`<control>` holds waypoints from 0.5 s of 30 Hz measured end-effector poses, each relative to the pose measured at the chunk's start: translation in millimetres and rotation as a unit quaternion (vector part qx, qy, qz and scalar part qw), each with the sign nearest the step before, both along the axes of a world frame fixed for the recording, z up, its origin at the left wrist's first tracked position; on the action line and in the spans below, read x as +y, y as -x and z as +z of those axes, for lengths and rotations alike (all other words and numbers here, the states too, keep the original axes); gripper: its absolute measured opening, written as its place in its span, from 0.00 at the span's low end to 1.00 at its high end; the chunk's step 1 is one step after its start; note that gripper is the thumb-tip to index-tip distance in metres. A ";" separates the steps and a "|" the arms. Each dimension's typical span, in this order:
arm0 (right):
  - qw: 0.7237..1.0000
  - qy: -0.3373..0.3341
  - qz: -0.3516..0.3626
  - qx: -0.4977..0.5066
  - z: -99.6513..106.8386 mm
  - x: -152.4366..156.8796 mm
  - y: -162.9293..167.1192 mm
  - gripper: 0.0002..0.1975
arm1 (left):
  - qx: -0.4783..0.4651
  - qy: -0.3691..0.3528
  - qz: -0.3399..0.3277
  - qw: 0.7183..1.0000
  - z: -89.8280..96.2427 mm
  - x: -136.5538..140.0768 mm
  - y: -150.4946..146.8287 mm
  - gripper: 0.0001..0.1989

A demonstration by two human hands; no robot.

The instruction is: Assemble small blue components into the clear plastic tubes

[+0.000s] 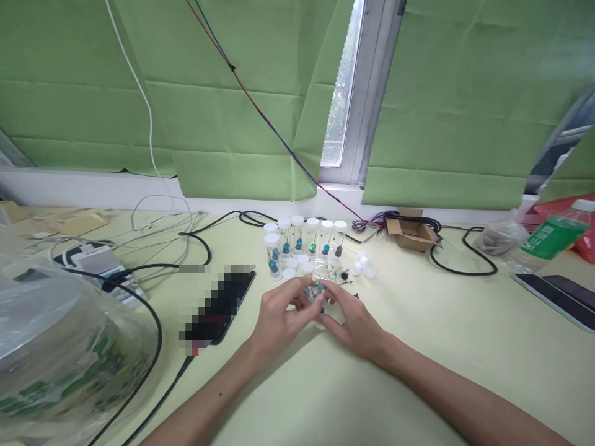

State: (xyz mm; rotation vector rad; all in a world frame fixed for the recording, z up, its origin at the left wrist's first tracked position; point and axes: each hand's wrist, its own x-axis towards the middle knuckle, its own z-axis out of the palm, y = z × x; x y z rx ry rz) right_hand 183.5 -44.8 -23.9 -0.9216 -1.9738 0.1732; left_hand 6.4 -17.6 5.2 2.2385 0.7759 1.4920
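My left hand and my right hand meet over the table, fingertips pinched close together around a small clear vial, mostly hidden by the fingers. Small green and teal bits show between the fingertips; whether they are inside the vial I cannot tell. Just beyond stand several capped clear vials, each holding a small coloured part with thin wire leads. Loose white caps lie in front of them. To the right of the fingers lie dark parts with thin leads.
A black phone with a cable lies left of my hands, near a large clear plastic bag. Behind to the right stand an open cardboard box and black cable loops. A green-labelled bottle and two phones lie far right.
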 end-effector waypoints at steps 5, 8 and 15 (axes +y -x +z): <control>1.000 -0.006 0.000 0.003 -1.8 0.7 -0.7 0.26 | -0.002 0.004 0.009 1.000 -1.2 1.4 2.3 0.08; 1.000 -0.009 0.000 -0.001 -2.8 1.1 -1.0 0.26 | 0.001 -0.002 0.013 1.000 -1.3 1.3 3.1 0.06; 1.000 -0.013 -0.004 -0.006 -2.2 1.0 -1.1 0.25 | 0.002 -0.016 0.020 1.000 2.3 0.3 2.5 0.09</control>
